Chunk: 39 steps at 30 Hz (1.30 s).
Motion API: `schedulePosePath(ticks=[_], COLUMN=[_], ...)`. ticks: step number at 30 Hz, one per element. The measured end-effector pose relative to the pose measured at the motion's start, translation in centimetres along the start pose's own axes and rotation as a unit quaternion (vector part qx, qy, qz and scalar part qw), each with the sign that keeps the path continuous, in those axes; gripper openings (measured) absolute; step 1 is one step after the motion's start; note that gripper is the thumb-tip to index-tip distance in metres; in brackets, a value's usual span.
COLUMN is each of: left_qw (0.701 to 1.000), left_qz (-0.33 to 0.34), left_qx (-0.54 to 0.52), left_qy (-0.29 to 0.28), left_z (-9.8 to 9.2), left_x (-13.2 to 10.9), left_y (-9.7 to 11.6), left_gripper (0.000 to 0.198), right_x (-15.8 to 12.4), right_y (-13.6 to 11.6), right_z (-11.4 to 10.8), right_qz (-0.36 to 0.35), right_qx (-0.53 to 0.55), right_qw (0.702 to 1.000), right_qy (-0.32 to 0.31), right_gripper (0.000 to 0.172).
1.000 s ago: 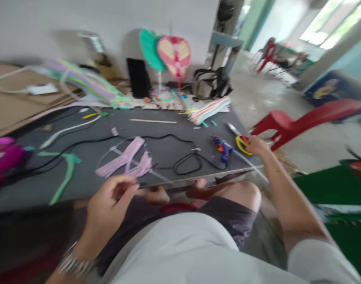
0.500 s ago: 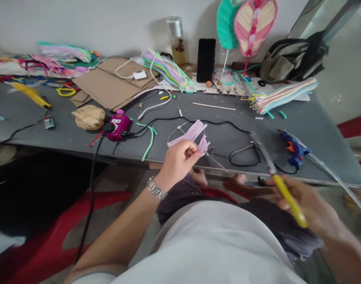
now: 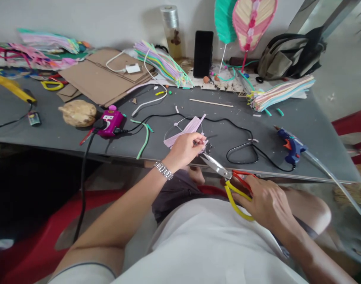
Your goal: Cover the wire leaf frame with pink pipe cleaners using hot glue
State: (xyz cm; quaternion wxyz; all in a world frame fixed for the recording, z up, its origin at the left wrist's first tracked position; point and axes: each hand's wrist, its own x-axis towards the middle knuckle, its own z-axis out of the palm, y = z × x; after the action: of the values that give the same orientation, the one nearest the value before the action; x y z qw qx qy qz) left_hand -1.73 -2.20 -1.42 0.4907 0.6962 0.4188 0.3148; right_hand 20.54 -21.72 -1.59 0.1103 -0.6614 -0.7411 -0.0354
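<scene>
Well, from the head view we have 2 hands working just above the near edge of the dark grey tabletop. Our left hand, with a metal wristwatch on its wrist, pinches a bundle of pale pink strips, its fingers pressed together against the thumb. The bundle sits near the middle of the frame, beside a thin wire loop. Our right hand curls its fingers around the yellow and red handles of a pair of scissors; whether they pass through the handles, we cannot tell. The steel blades look closed and point up and left, their tips just beside the left hand. We judge that pinching firmly, close to the blades, would steady the strips best.

To the right lie a blue hot glue gun and a black cable. Above them, at upper right, sits a stack of pastel strips. At left we see a magenta power socket, and at upper left, cardboard sheets.
</scene>
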Motion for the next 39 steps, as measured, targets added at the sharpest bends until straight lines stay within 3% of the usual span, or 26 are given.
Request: schedulePosePath(ticks=[8,16,31,39], left_qw=[0.996,0.997,0.998,0.999], left_qz=[-0.021,0.012,0.039,0.035], left_qx=[-0.066,-0.071,-0.041,-0.028], left_qy=[-0.054,-0.026,-0.014,-0.015], left_z=[-1.0,-1.2,-1.0,-1.2], left_x=[-0.1,-0.5,-0.8,-0.8], left_y=[0.0,-0.5,-1.2,-1.0], left_gripper=[0.013,0.01,0.011,0.012], right_x=[1.2,1.9,2.3,2.5], right_y=[-0.3,-0.8,-2.0,-1.9], right_z=[0.1,-0.1,-0.5,-0.2], right_qz=[-0.023,-0.048,-0.027,-0.002], right_qx=[-0.014,-0.025,-0.067,-0.058], right_qw=[1.0,0.999,0.991,0.988], right_qy=[0.005,-0.008,-0.11,-0.145], right_gripper=[0.041,0.038,0.031,0.036])
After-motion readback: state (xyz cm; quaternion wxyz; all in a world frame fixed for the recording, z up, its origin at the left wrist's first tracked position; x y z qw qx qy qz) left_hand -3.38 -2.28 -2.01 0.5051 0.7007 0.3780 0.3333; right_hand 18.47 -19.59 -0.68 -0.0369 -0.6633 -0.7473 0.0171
